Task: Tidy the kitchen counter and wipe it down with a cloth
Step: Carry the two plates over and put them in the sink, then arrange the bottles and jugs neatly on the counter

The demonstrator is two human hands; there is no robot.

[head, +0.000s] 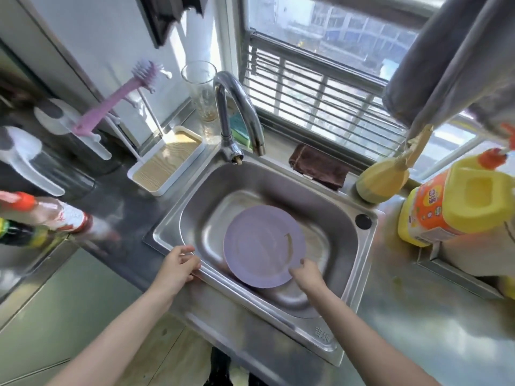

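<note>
A: Right, where is each of the hands?

B: The right hand [306, 274] pinches the near rim of the lilac plate [263, 246], which sits tilted inside the steel sink [338, 196]. The fingertips go under the rim, so I can't see them. The left hand [178, 264] rests on the sink's front-left edge, fingers loosely curled over it and holding nothing.

A: And the cloth?

B: A brown cloth [317, 169] lies crumpled on the ledge behind the sink, just under the window [320, 87]. A green sponge [239, 126] is mostly hidden behind the tap [237, 107].

A: What about the worktop?

B: The steel worktop [418, 316] on the right shows some yellowish smears. A yellow jug with an orange label [451, 201] stands there, cut off by the right edge; its print is too blurred to read. Beside it is a yellow-green bottle [381, 179], its top partly covered by hanging grey fabric [446, 51].

A: And the left side?

B: A white tray with a wood-grain base [170, 160], a tall glass [202, 90] with a little brown residue at the bottom, and a pink brush [117, 98] standing in a holder. Two bottles [47, 215] at the far left are blurred and cropped. What the plate leans on is out of sight.
</note>
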